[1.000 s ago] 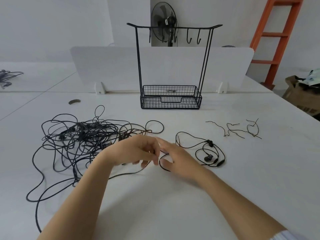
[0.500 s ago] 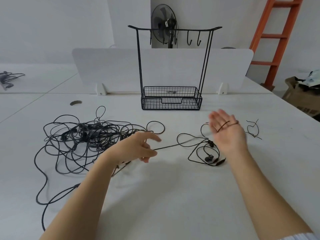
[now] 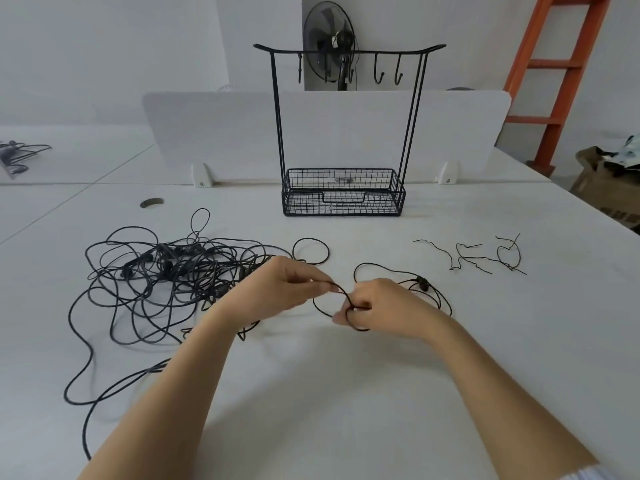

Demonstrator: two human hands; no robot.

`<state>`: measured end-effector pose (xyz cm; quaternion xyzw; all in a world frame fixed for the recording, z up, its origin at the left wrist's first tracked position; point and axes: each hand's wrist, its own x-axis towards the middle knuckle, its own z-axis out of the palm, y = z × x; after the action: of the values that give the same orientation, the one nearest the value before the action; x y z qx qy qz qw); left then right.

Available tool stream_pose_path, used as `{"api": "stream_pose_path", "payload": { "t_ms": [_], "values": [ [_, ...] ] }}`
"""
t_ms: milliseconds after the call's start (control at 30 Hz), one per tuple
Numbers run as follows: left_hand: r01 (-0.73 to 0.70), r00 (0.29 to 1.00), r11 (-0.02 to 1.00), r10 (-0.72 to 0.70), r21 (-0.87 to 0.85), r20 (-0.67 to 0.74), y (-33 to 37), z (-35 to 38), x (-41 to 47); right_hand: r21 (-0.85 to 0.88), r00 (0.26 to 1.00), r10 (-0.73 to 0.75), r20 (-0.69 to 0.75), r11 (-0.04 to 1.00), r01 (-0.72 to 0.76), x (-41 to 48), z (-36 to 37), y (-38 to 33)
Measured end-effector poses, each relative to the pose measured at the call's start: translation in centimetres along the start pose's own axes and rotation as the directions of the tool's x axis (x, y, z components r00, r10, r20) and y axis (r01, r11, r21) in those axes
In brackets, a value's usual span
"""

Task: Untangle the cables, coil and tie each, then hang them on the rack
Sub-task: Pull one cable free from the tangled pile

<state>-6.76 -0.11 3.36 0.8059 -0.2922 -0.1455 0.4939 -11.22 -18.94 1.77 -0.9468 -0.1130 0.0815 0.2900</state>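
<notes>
Left hand (image 3: 277, 292) pinches a thin black cable (image 3: 342, 292) between thumb and fingertips, the other fingers loosely curled. Right hand (image 3: 384, 306) grips the same cable with its fingers curled round it, and a small loop projects below its knuckles. Both hands sit close together just above the surface (image 3: 346, 393), with a short span of cable arching between them. This hold appears suited to coiling: the right hand collects turns while the left feeds slack. The remainder of this cable lies loose just beyond the right hand, with an earpiece (image 3: 422, 283) showing. The main tangle (image 3: 166, 271) lies on the outer side of the left hand and partly behind it. Twist ties (image 3: 474, 259) lie farther out past the right hand, probably staged there for the tying step. The rack (image 3: 346, 50) stands well beyond both hands, and nothing hangs on its hooks (image 3: 379, 76). The right-hand fingers hide the number of turns already gathered. The left hand and forearm cover the point where the held cable meets the tangle, so whether it is fully free cannot be determined. Individual cables in the tangle cannot be counted. A small item in the rack's basket (image 3: 343, 211) is too small to identify.
</notes>
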Motion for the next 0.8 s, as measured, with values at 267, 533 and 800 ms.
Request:
{"api": "stream_pose_path", "payload": {
  "t_ms": [267,533,800],
  "values": [
    [0.135,0.99,0.967,-0.138,0.215,0.001,-0.8,-0.7,0.2,0.838,0.794,0.447,-0.412,-0.156,0.523,-0.2,-4.8,3.3],
    [0.098,0.993,0.992,-0.093,0.075,-0.068,-1.0,-0.9,0.3,0.877,0.912,0.094,-0.4,-0.248,0.411,-1.4,-6.4,5.7],
    [-0.082,0.967,0.936,-0.008,-0.341,-0.256,-0.9,-0.9,0.6,0.635,0.918,0.137,-0.373,0.759,0.145,-0.6,-2.9,1.8]
  ]
}}
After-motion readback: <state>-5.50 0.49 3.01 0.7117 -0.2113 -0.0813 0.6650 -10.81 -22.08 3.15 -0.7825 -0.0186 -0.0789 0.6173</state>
